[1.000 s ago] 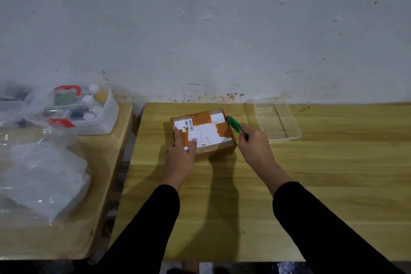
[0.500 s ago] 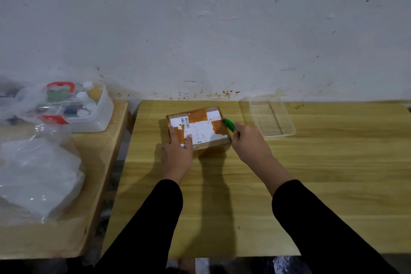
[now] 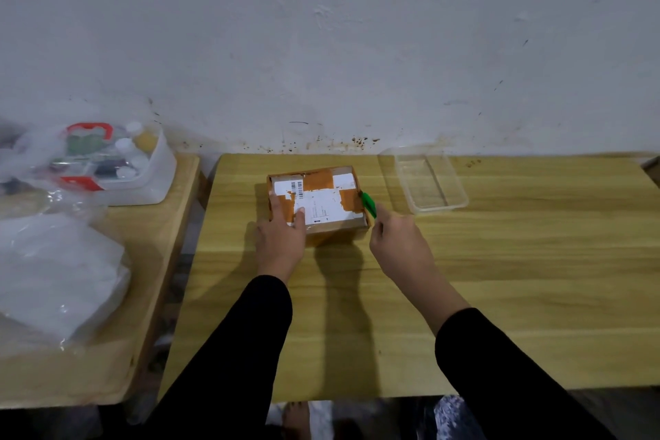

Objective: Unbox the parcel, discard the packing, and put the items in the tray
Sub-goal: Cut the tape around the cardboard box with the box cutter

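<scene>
Resting toward the back of the tabletop (image 3: pixel 500 279), the parcel (image 3: pixel 321 200) is a small taped cardboard box; it looks light and fairly stiff, its tape slick, so pressing on the lid or holding the side walls should steady it best; the left grip (image 3: pixel 280 243) lies flat on its near left corner, fingers straight, clasping nothing; the right grip (image 3: pixel 396 243) is curled round a green cutter (image 3: pixel 368 204) whose tip meets the box's right edge. The clear tray (image 3: pixel 460 198) sits to the right, apart from the box, the way there seemingly unblocked; a tub of bottles (image 3: pixel 143 186) and plastic bags (image 3: pixel 53 279) lie on a side table (image 3: pixel 107 368) at left.
</scene>
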Tool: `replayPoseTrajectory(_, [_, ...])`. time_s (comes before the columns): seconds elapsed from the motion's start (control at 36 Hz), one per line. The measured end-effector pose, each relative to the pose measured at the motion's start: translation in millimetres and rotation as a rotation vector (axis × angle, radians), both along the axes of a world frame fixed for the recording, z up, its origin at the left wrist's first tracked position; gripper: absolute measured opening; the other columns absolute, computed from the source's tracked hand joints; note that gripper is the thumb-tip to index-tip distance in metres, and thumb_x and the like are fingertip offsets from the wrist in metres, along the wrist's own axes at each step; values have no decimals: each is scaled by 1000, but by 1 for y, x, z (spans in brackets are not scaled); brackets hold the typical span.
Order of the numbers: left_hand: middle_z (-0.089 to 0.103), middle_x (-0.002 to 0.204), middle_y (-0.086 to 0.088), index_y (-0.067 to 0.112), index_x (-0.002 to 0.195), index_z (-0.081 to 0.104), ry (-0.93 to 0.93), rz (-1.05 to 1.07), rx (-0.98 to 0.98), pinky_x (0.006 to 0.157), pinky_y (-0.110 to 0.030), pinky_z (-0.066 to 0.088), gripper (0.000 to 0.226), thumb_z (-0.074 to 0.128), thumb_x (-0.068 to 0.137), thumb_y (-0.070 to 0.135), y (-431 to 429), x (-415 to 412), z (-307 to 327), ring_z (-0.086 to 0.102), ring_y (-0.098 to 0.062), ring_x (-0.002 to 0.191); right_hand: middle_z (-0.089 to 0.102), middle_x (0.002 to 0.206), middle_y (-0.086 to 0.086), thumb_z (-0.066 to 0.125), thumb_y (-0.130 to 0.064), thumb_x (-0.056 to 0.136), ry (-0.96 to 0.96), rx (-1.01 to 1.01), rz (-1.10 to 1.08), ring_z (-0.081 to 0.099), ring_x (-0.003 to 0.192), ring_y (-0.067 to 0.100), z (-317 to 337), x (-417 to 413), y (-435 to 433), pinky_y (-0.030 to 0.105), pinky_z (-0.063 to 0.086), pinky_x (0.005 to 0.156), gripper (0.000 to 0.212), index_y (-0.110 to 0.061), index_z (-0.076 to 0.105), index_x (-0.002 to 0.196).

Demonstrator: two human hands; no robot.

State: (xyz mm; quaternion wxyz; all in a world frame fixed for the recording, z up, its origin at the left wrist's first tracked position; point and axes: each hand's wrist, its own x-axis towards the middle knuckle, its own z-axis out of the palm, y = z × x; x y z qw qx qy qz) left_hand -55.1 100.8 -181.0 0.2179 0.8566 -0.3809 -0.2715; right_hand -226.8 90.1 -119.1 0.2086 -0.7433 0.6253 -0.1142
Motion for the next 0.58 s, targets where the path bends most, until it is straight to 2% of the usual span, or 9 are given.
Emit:
replayPoseTrajectory(0.08, [36,136,-21,36,148,-4,1,0,7,100,-48,42,67,29,94,57,0,0,0,40,-37,124,42,59,1,36,-17,95,6,-14,-4,50,56,24,-3,-2,7,28,31,43,31,-11,45,125])
replayPoseTrajectory(0.22, [36,137,-23,34,149,-3,-8,-5,12,100,-48,40,67,29,94,56,1,-1,2,39,-38,125,57,73,14,36,-16,95,-15,-13,-27,58,63,32,-6,-8,16,37,45,52,38,-13,41,133])
replayPoseTrajectory(0.42, [37,135,-23,33,149,-3,-2,-7,9,99,-47,38,66,29,95,55,0,-2,6,39,-37,124,39,57,0,36,-16,96,20,-17,-34,45,54,24,-7,-16,31,29,27,41,39,-16,39,134])
replayPoseTrajectory(0.47, [38,134,-23,34,149,-3,4,0,7,98,-46,39,66,28,95,55,0,-2,5,40,-38,123,43,58,4,36,-15,95,5,-17,-34,46,55,27,-7,-18,33,29,31,46,39,-16,41,133])
replayPoseTrajectory(0.58, [38,134,-24,33,149,-3,6,-9,-2,98,-47,39,67,28,94,56,1,-1,3,40,-39,123,59,72,20,36,-16,95,-52,3,-55,56,64,37,-9,-24,40,39,42,54,37,-14,45,131])
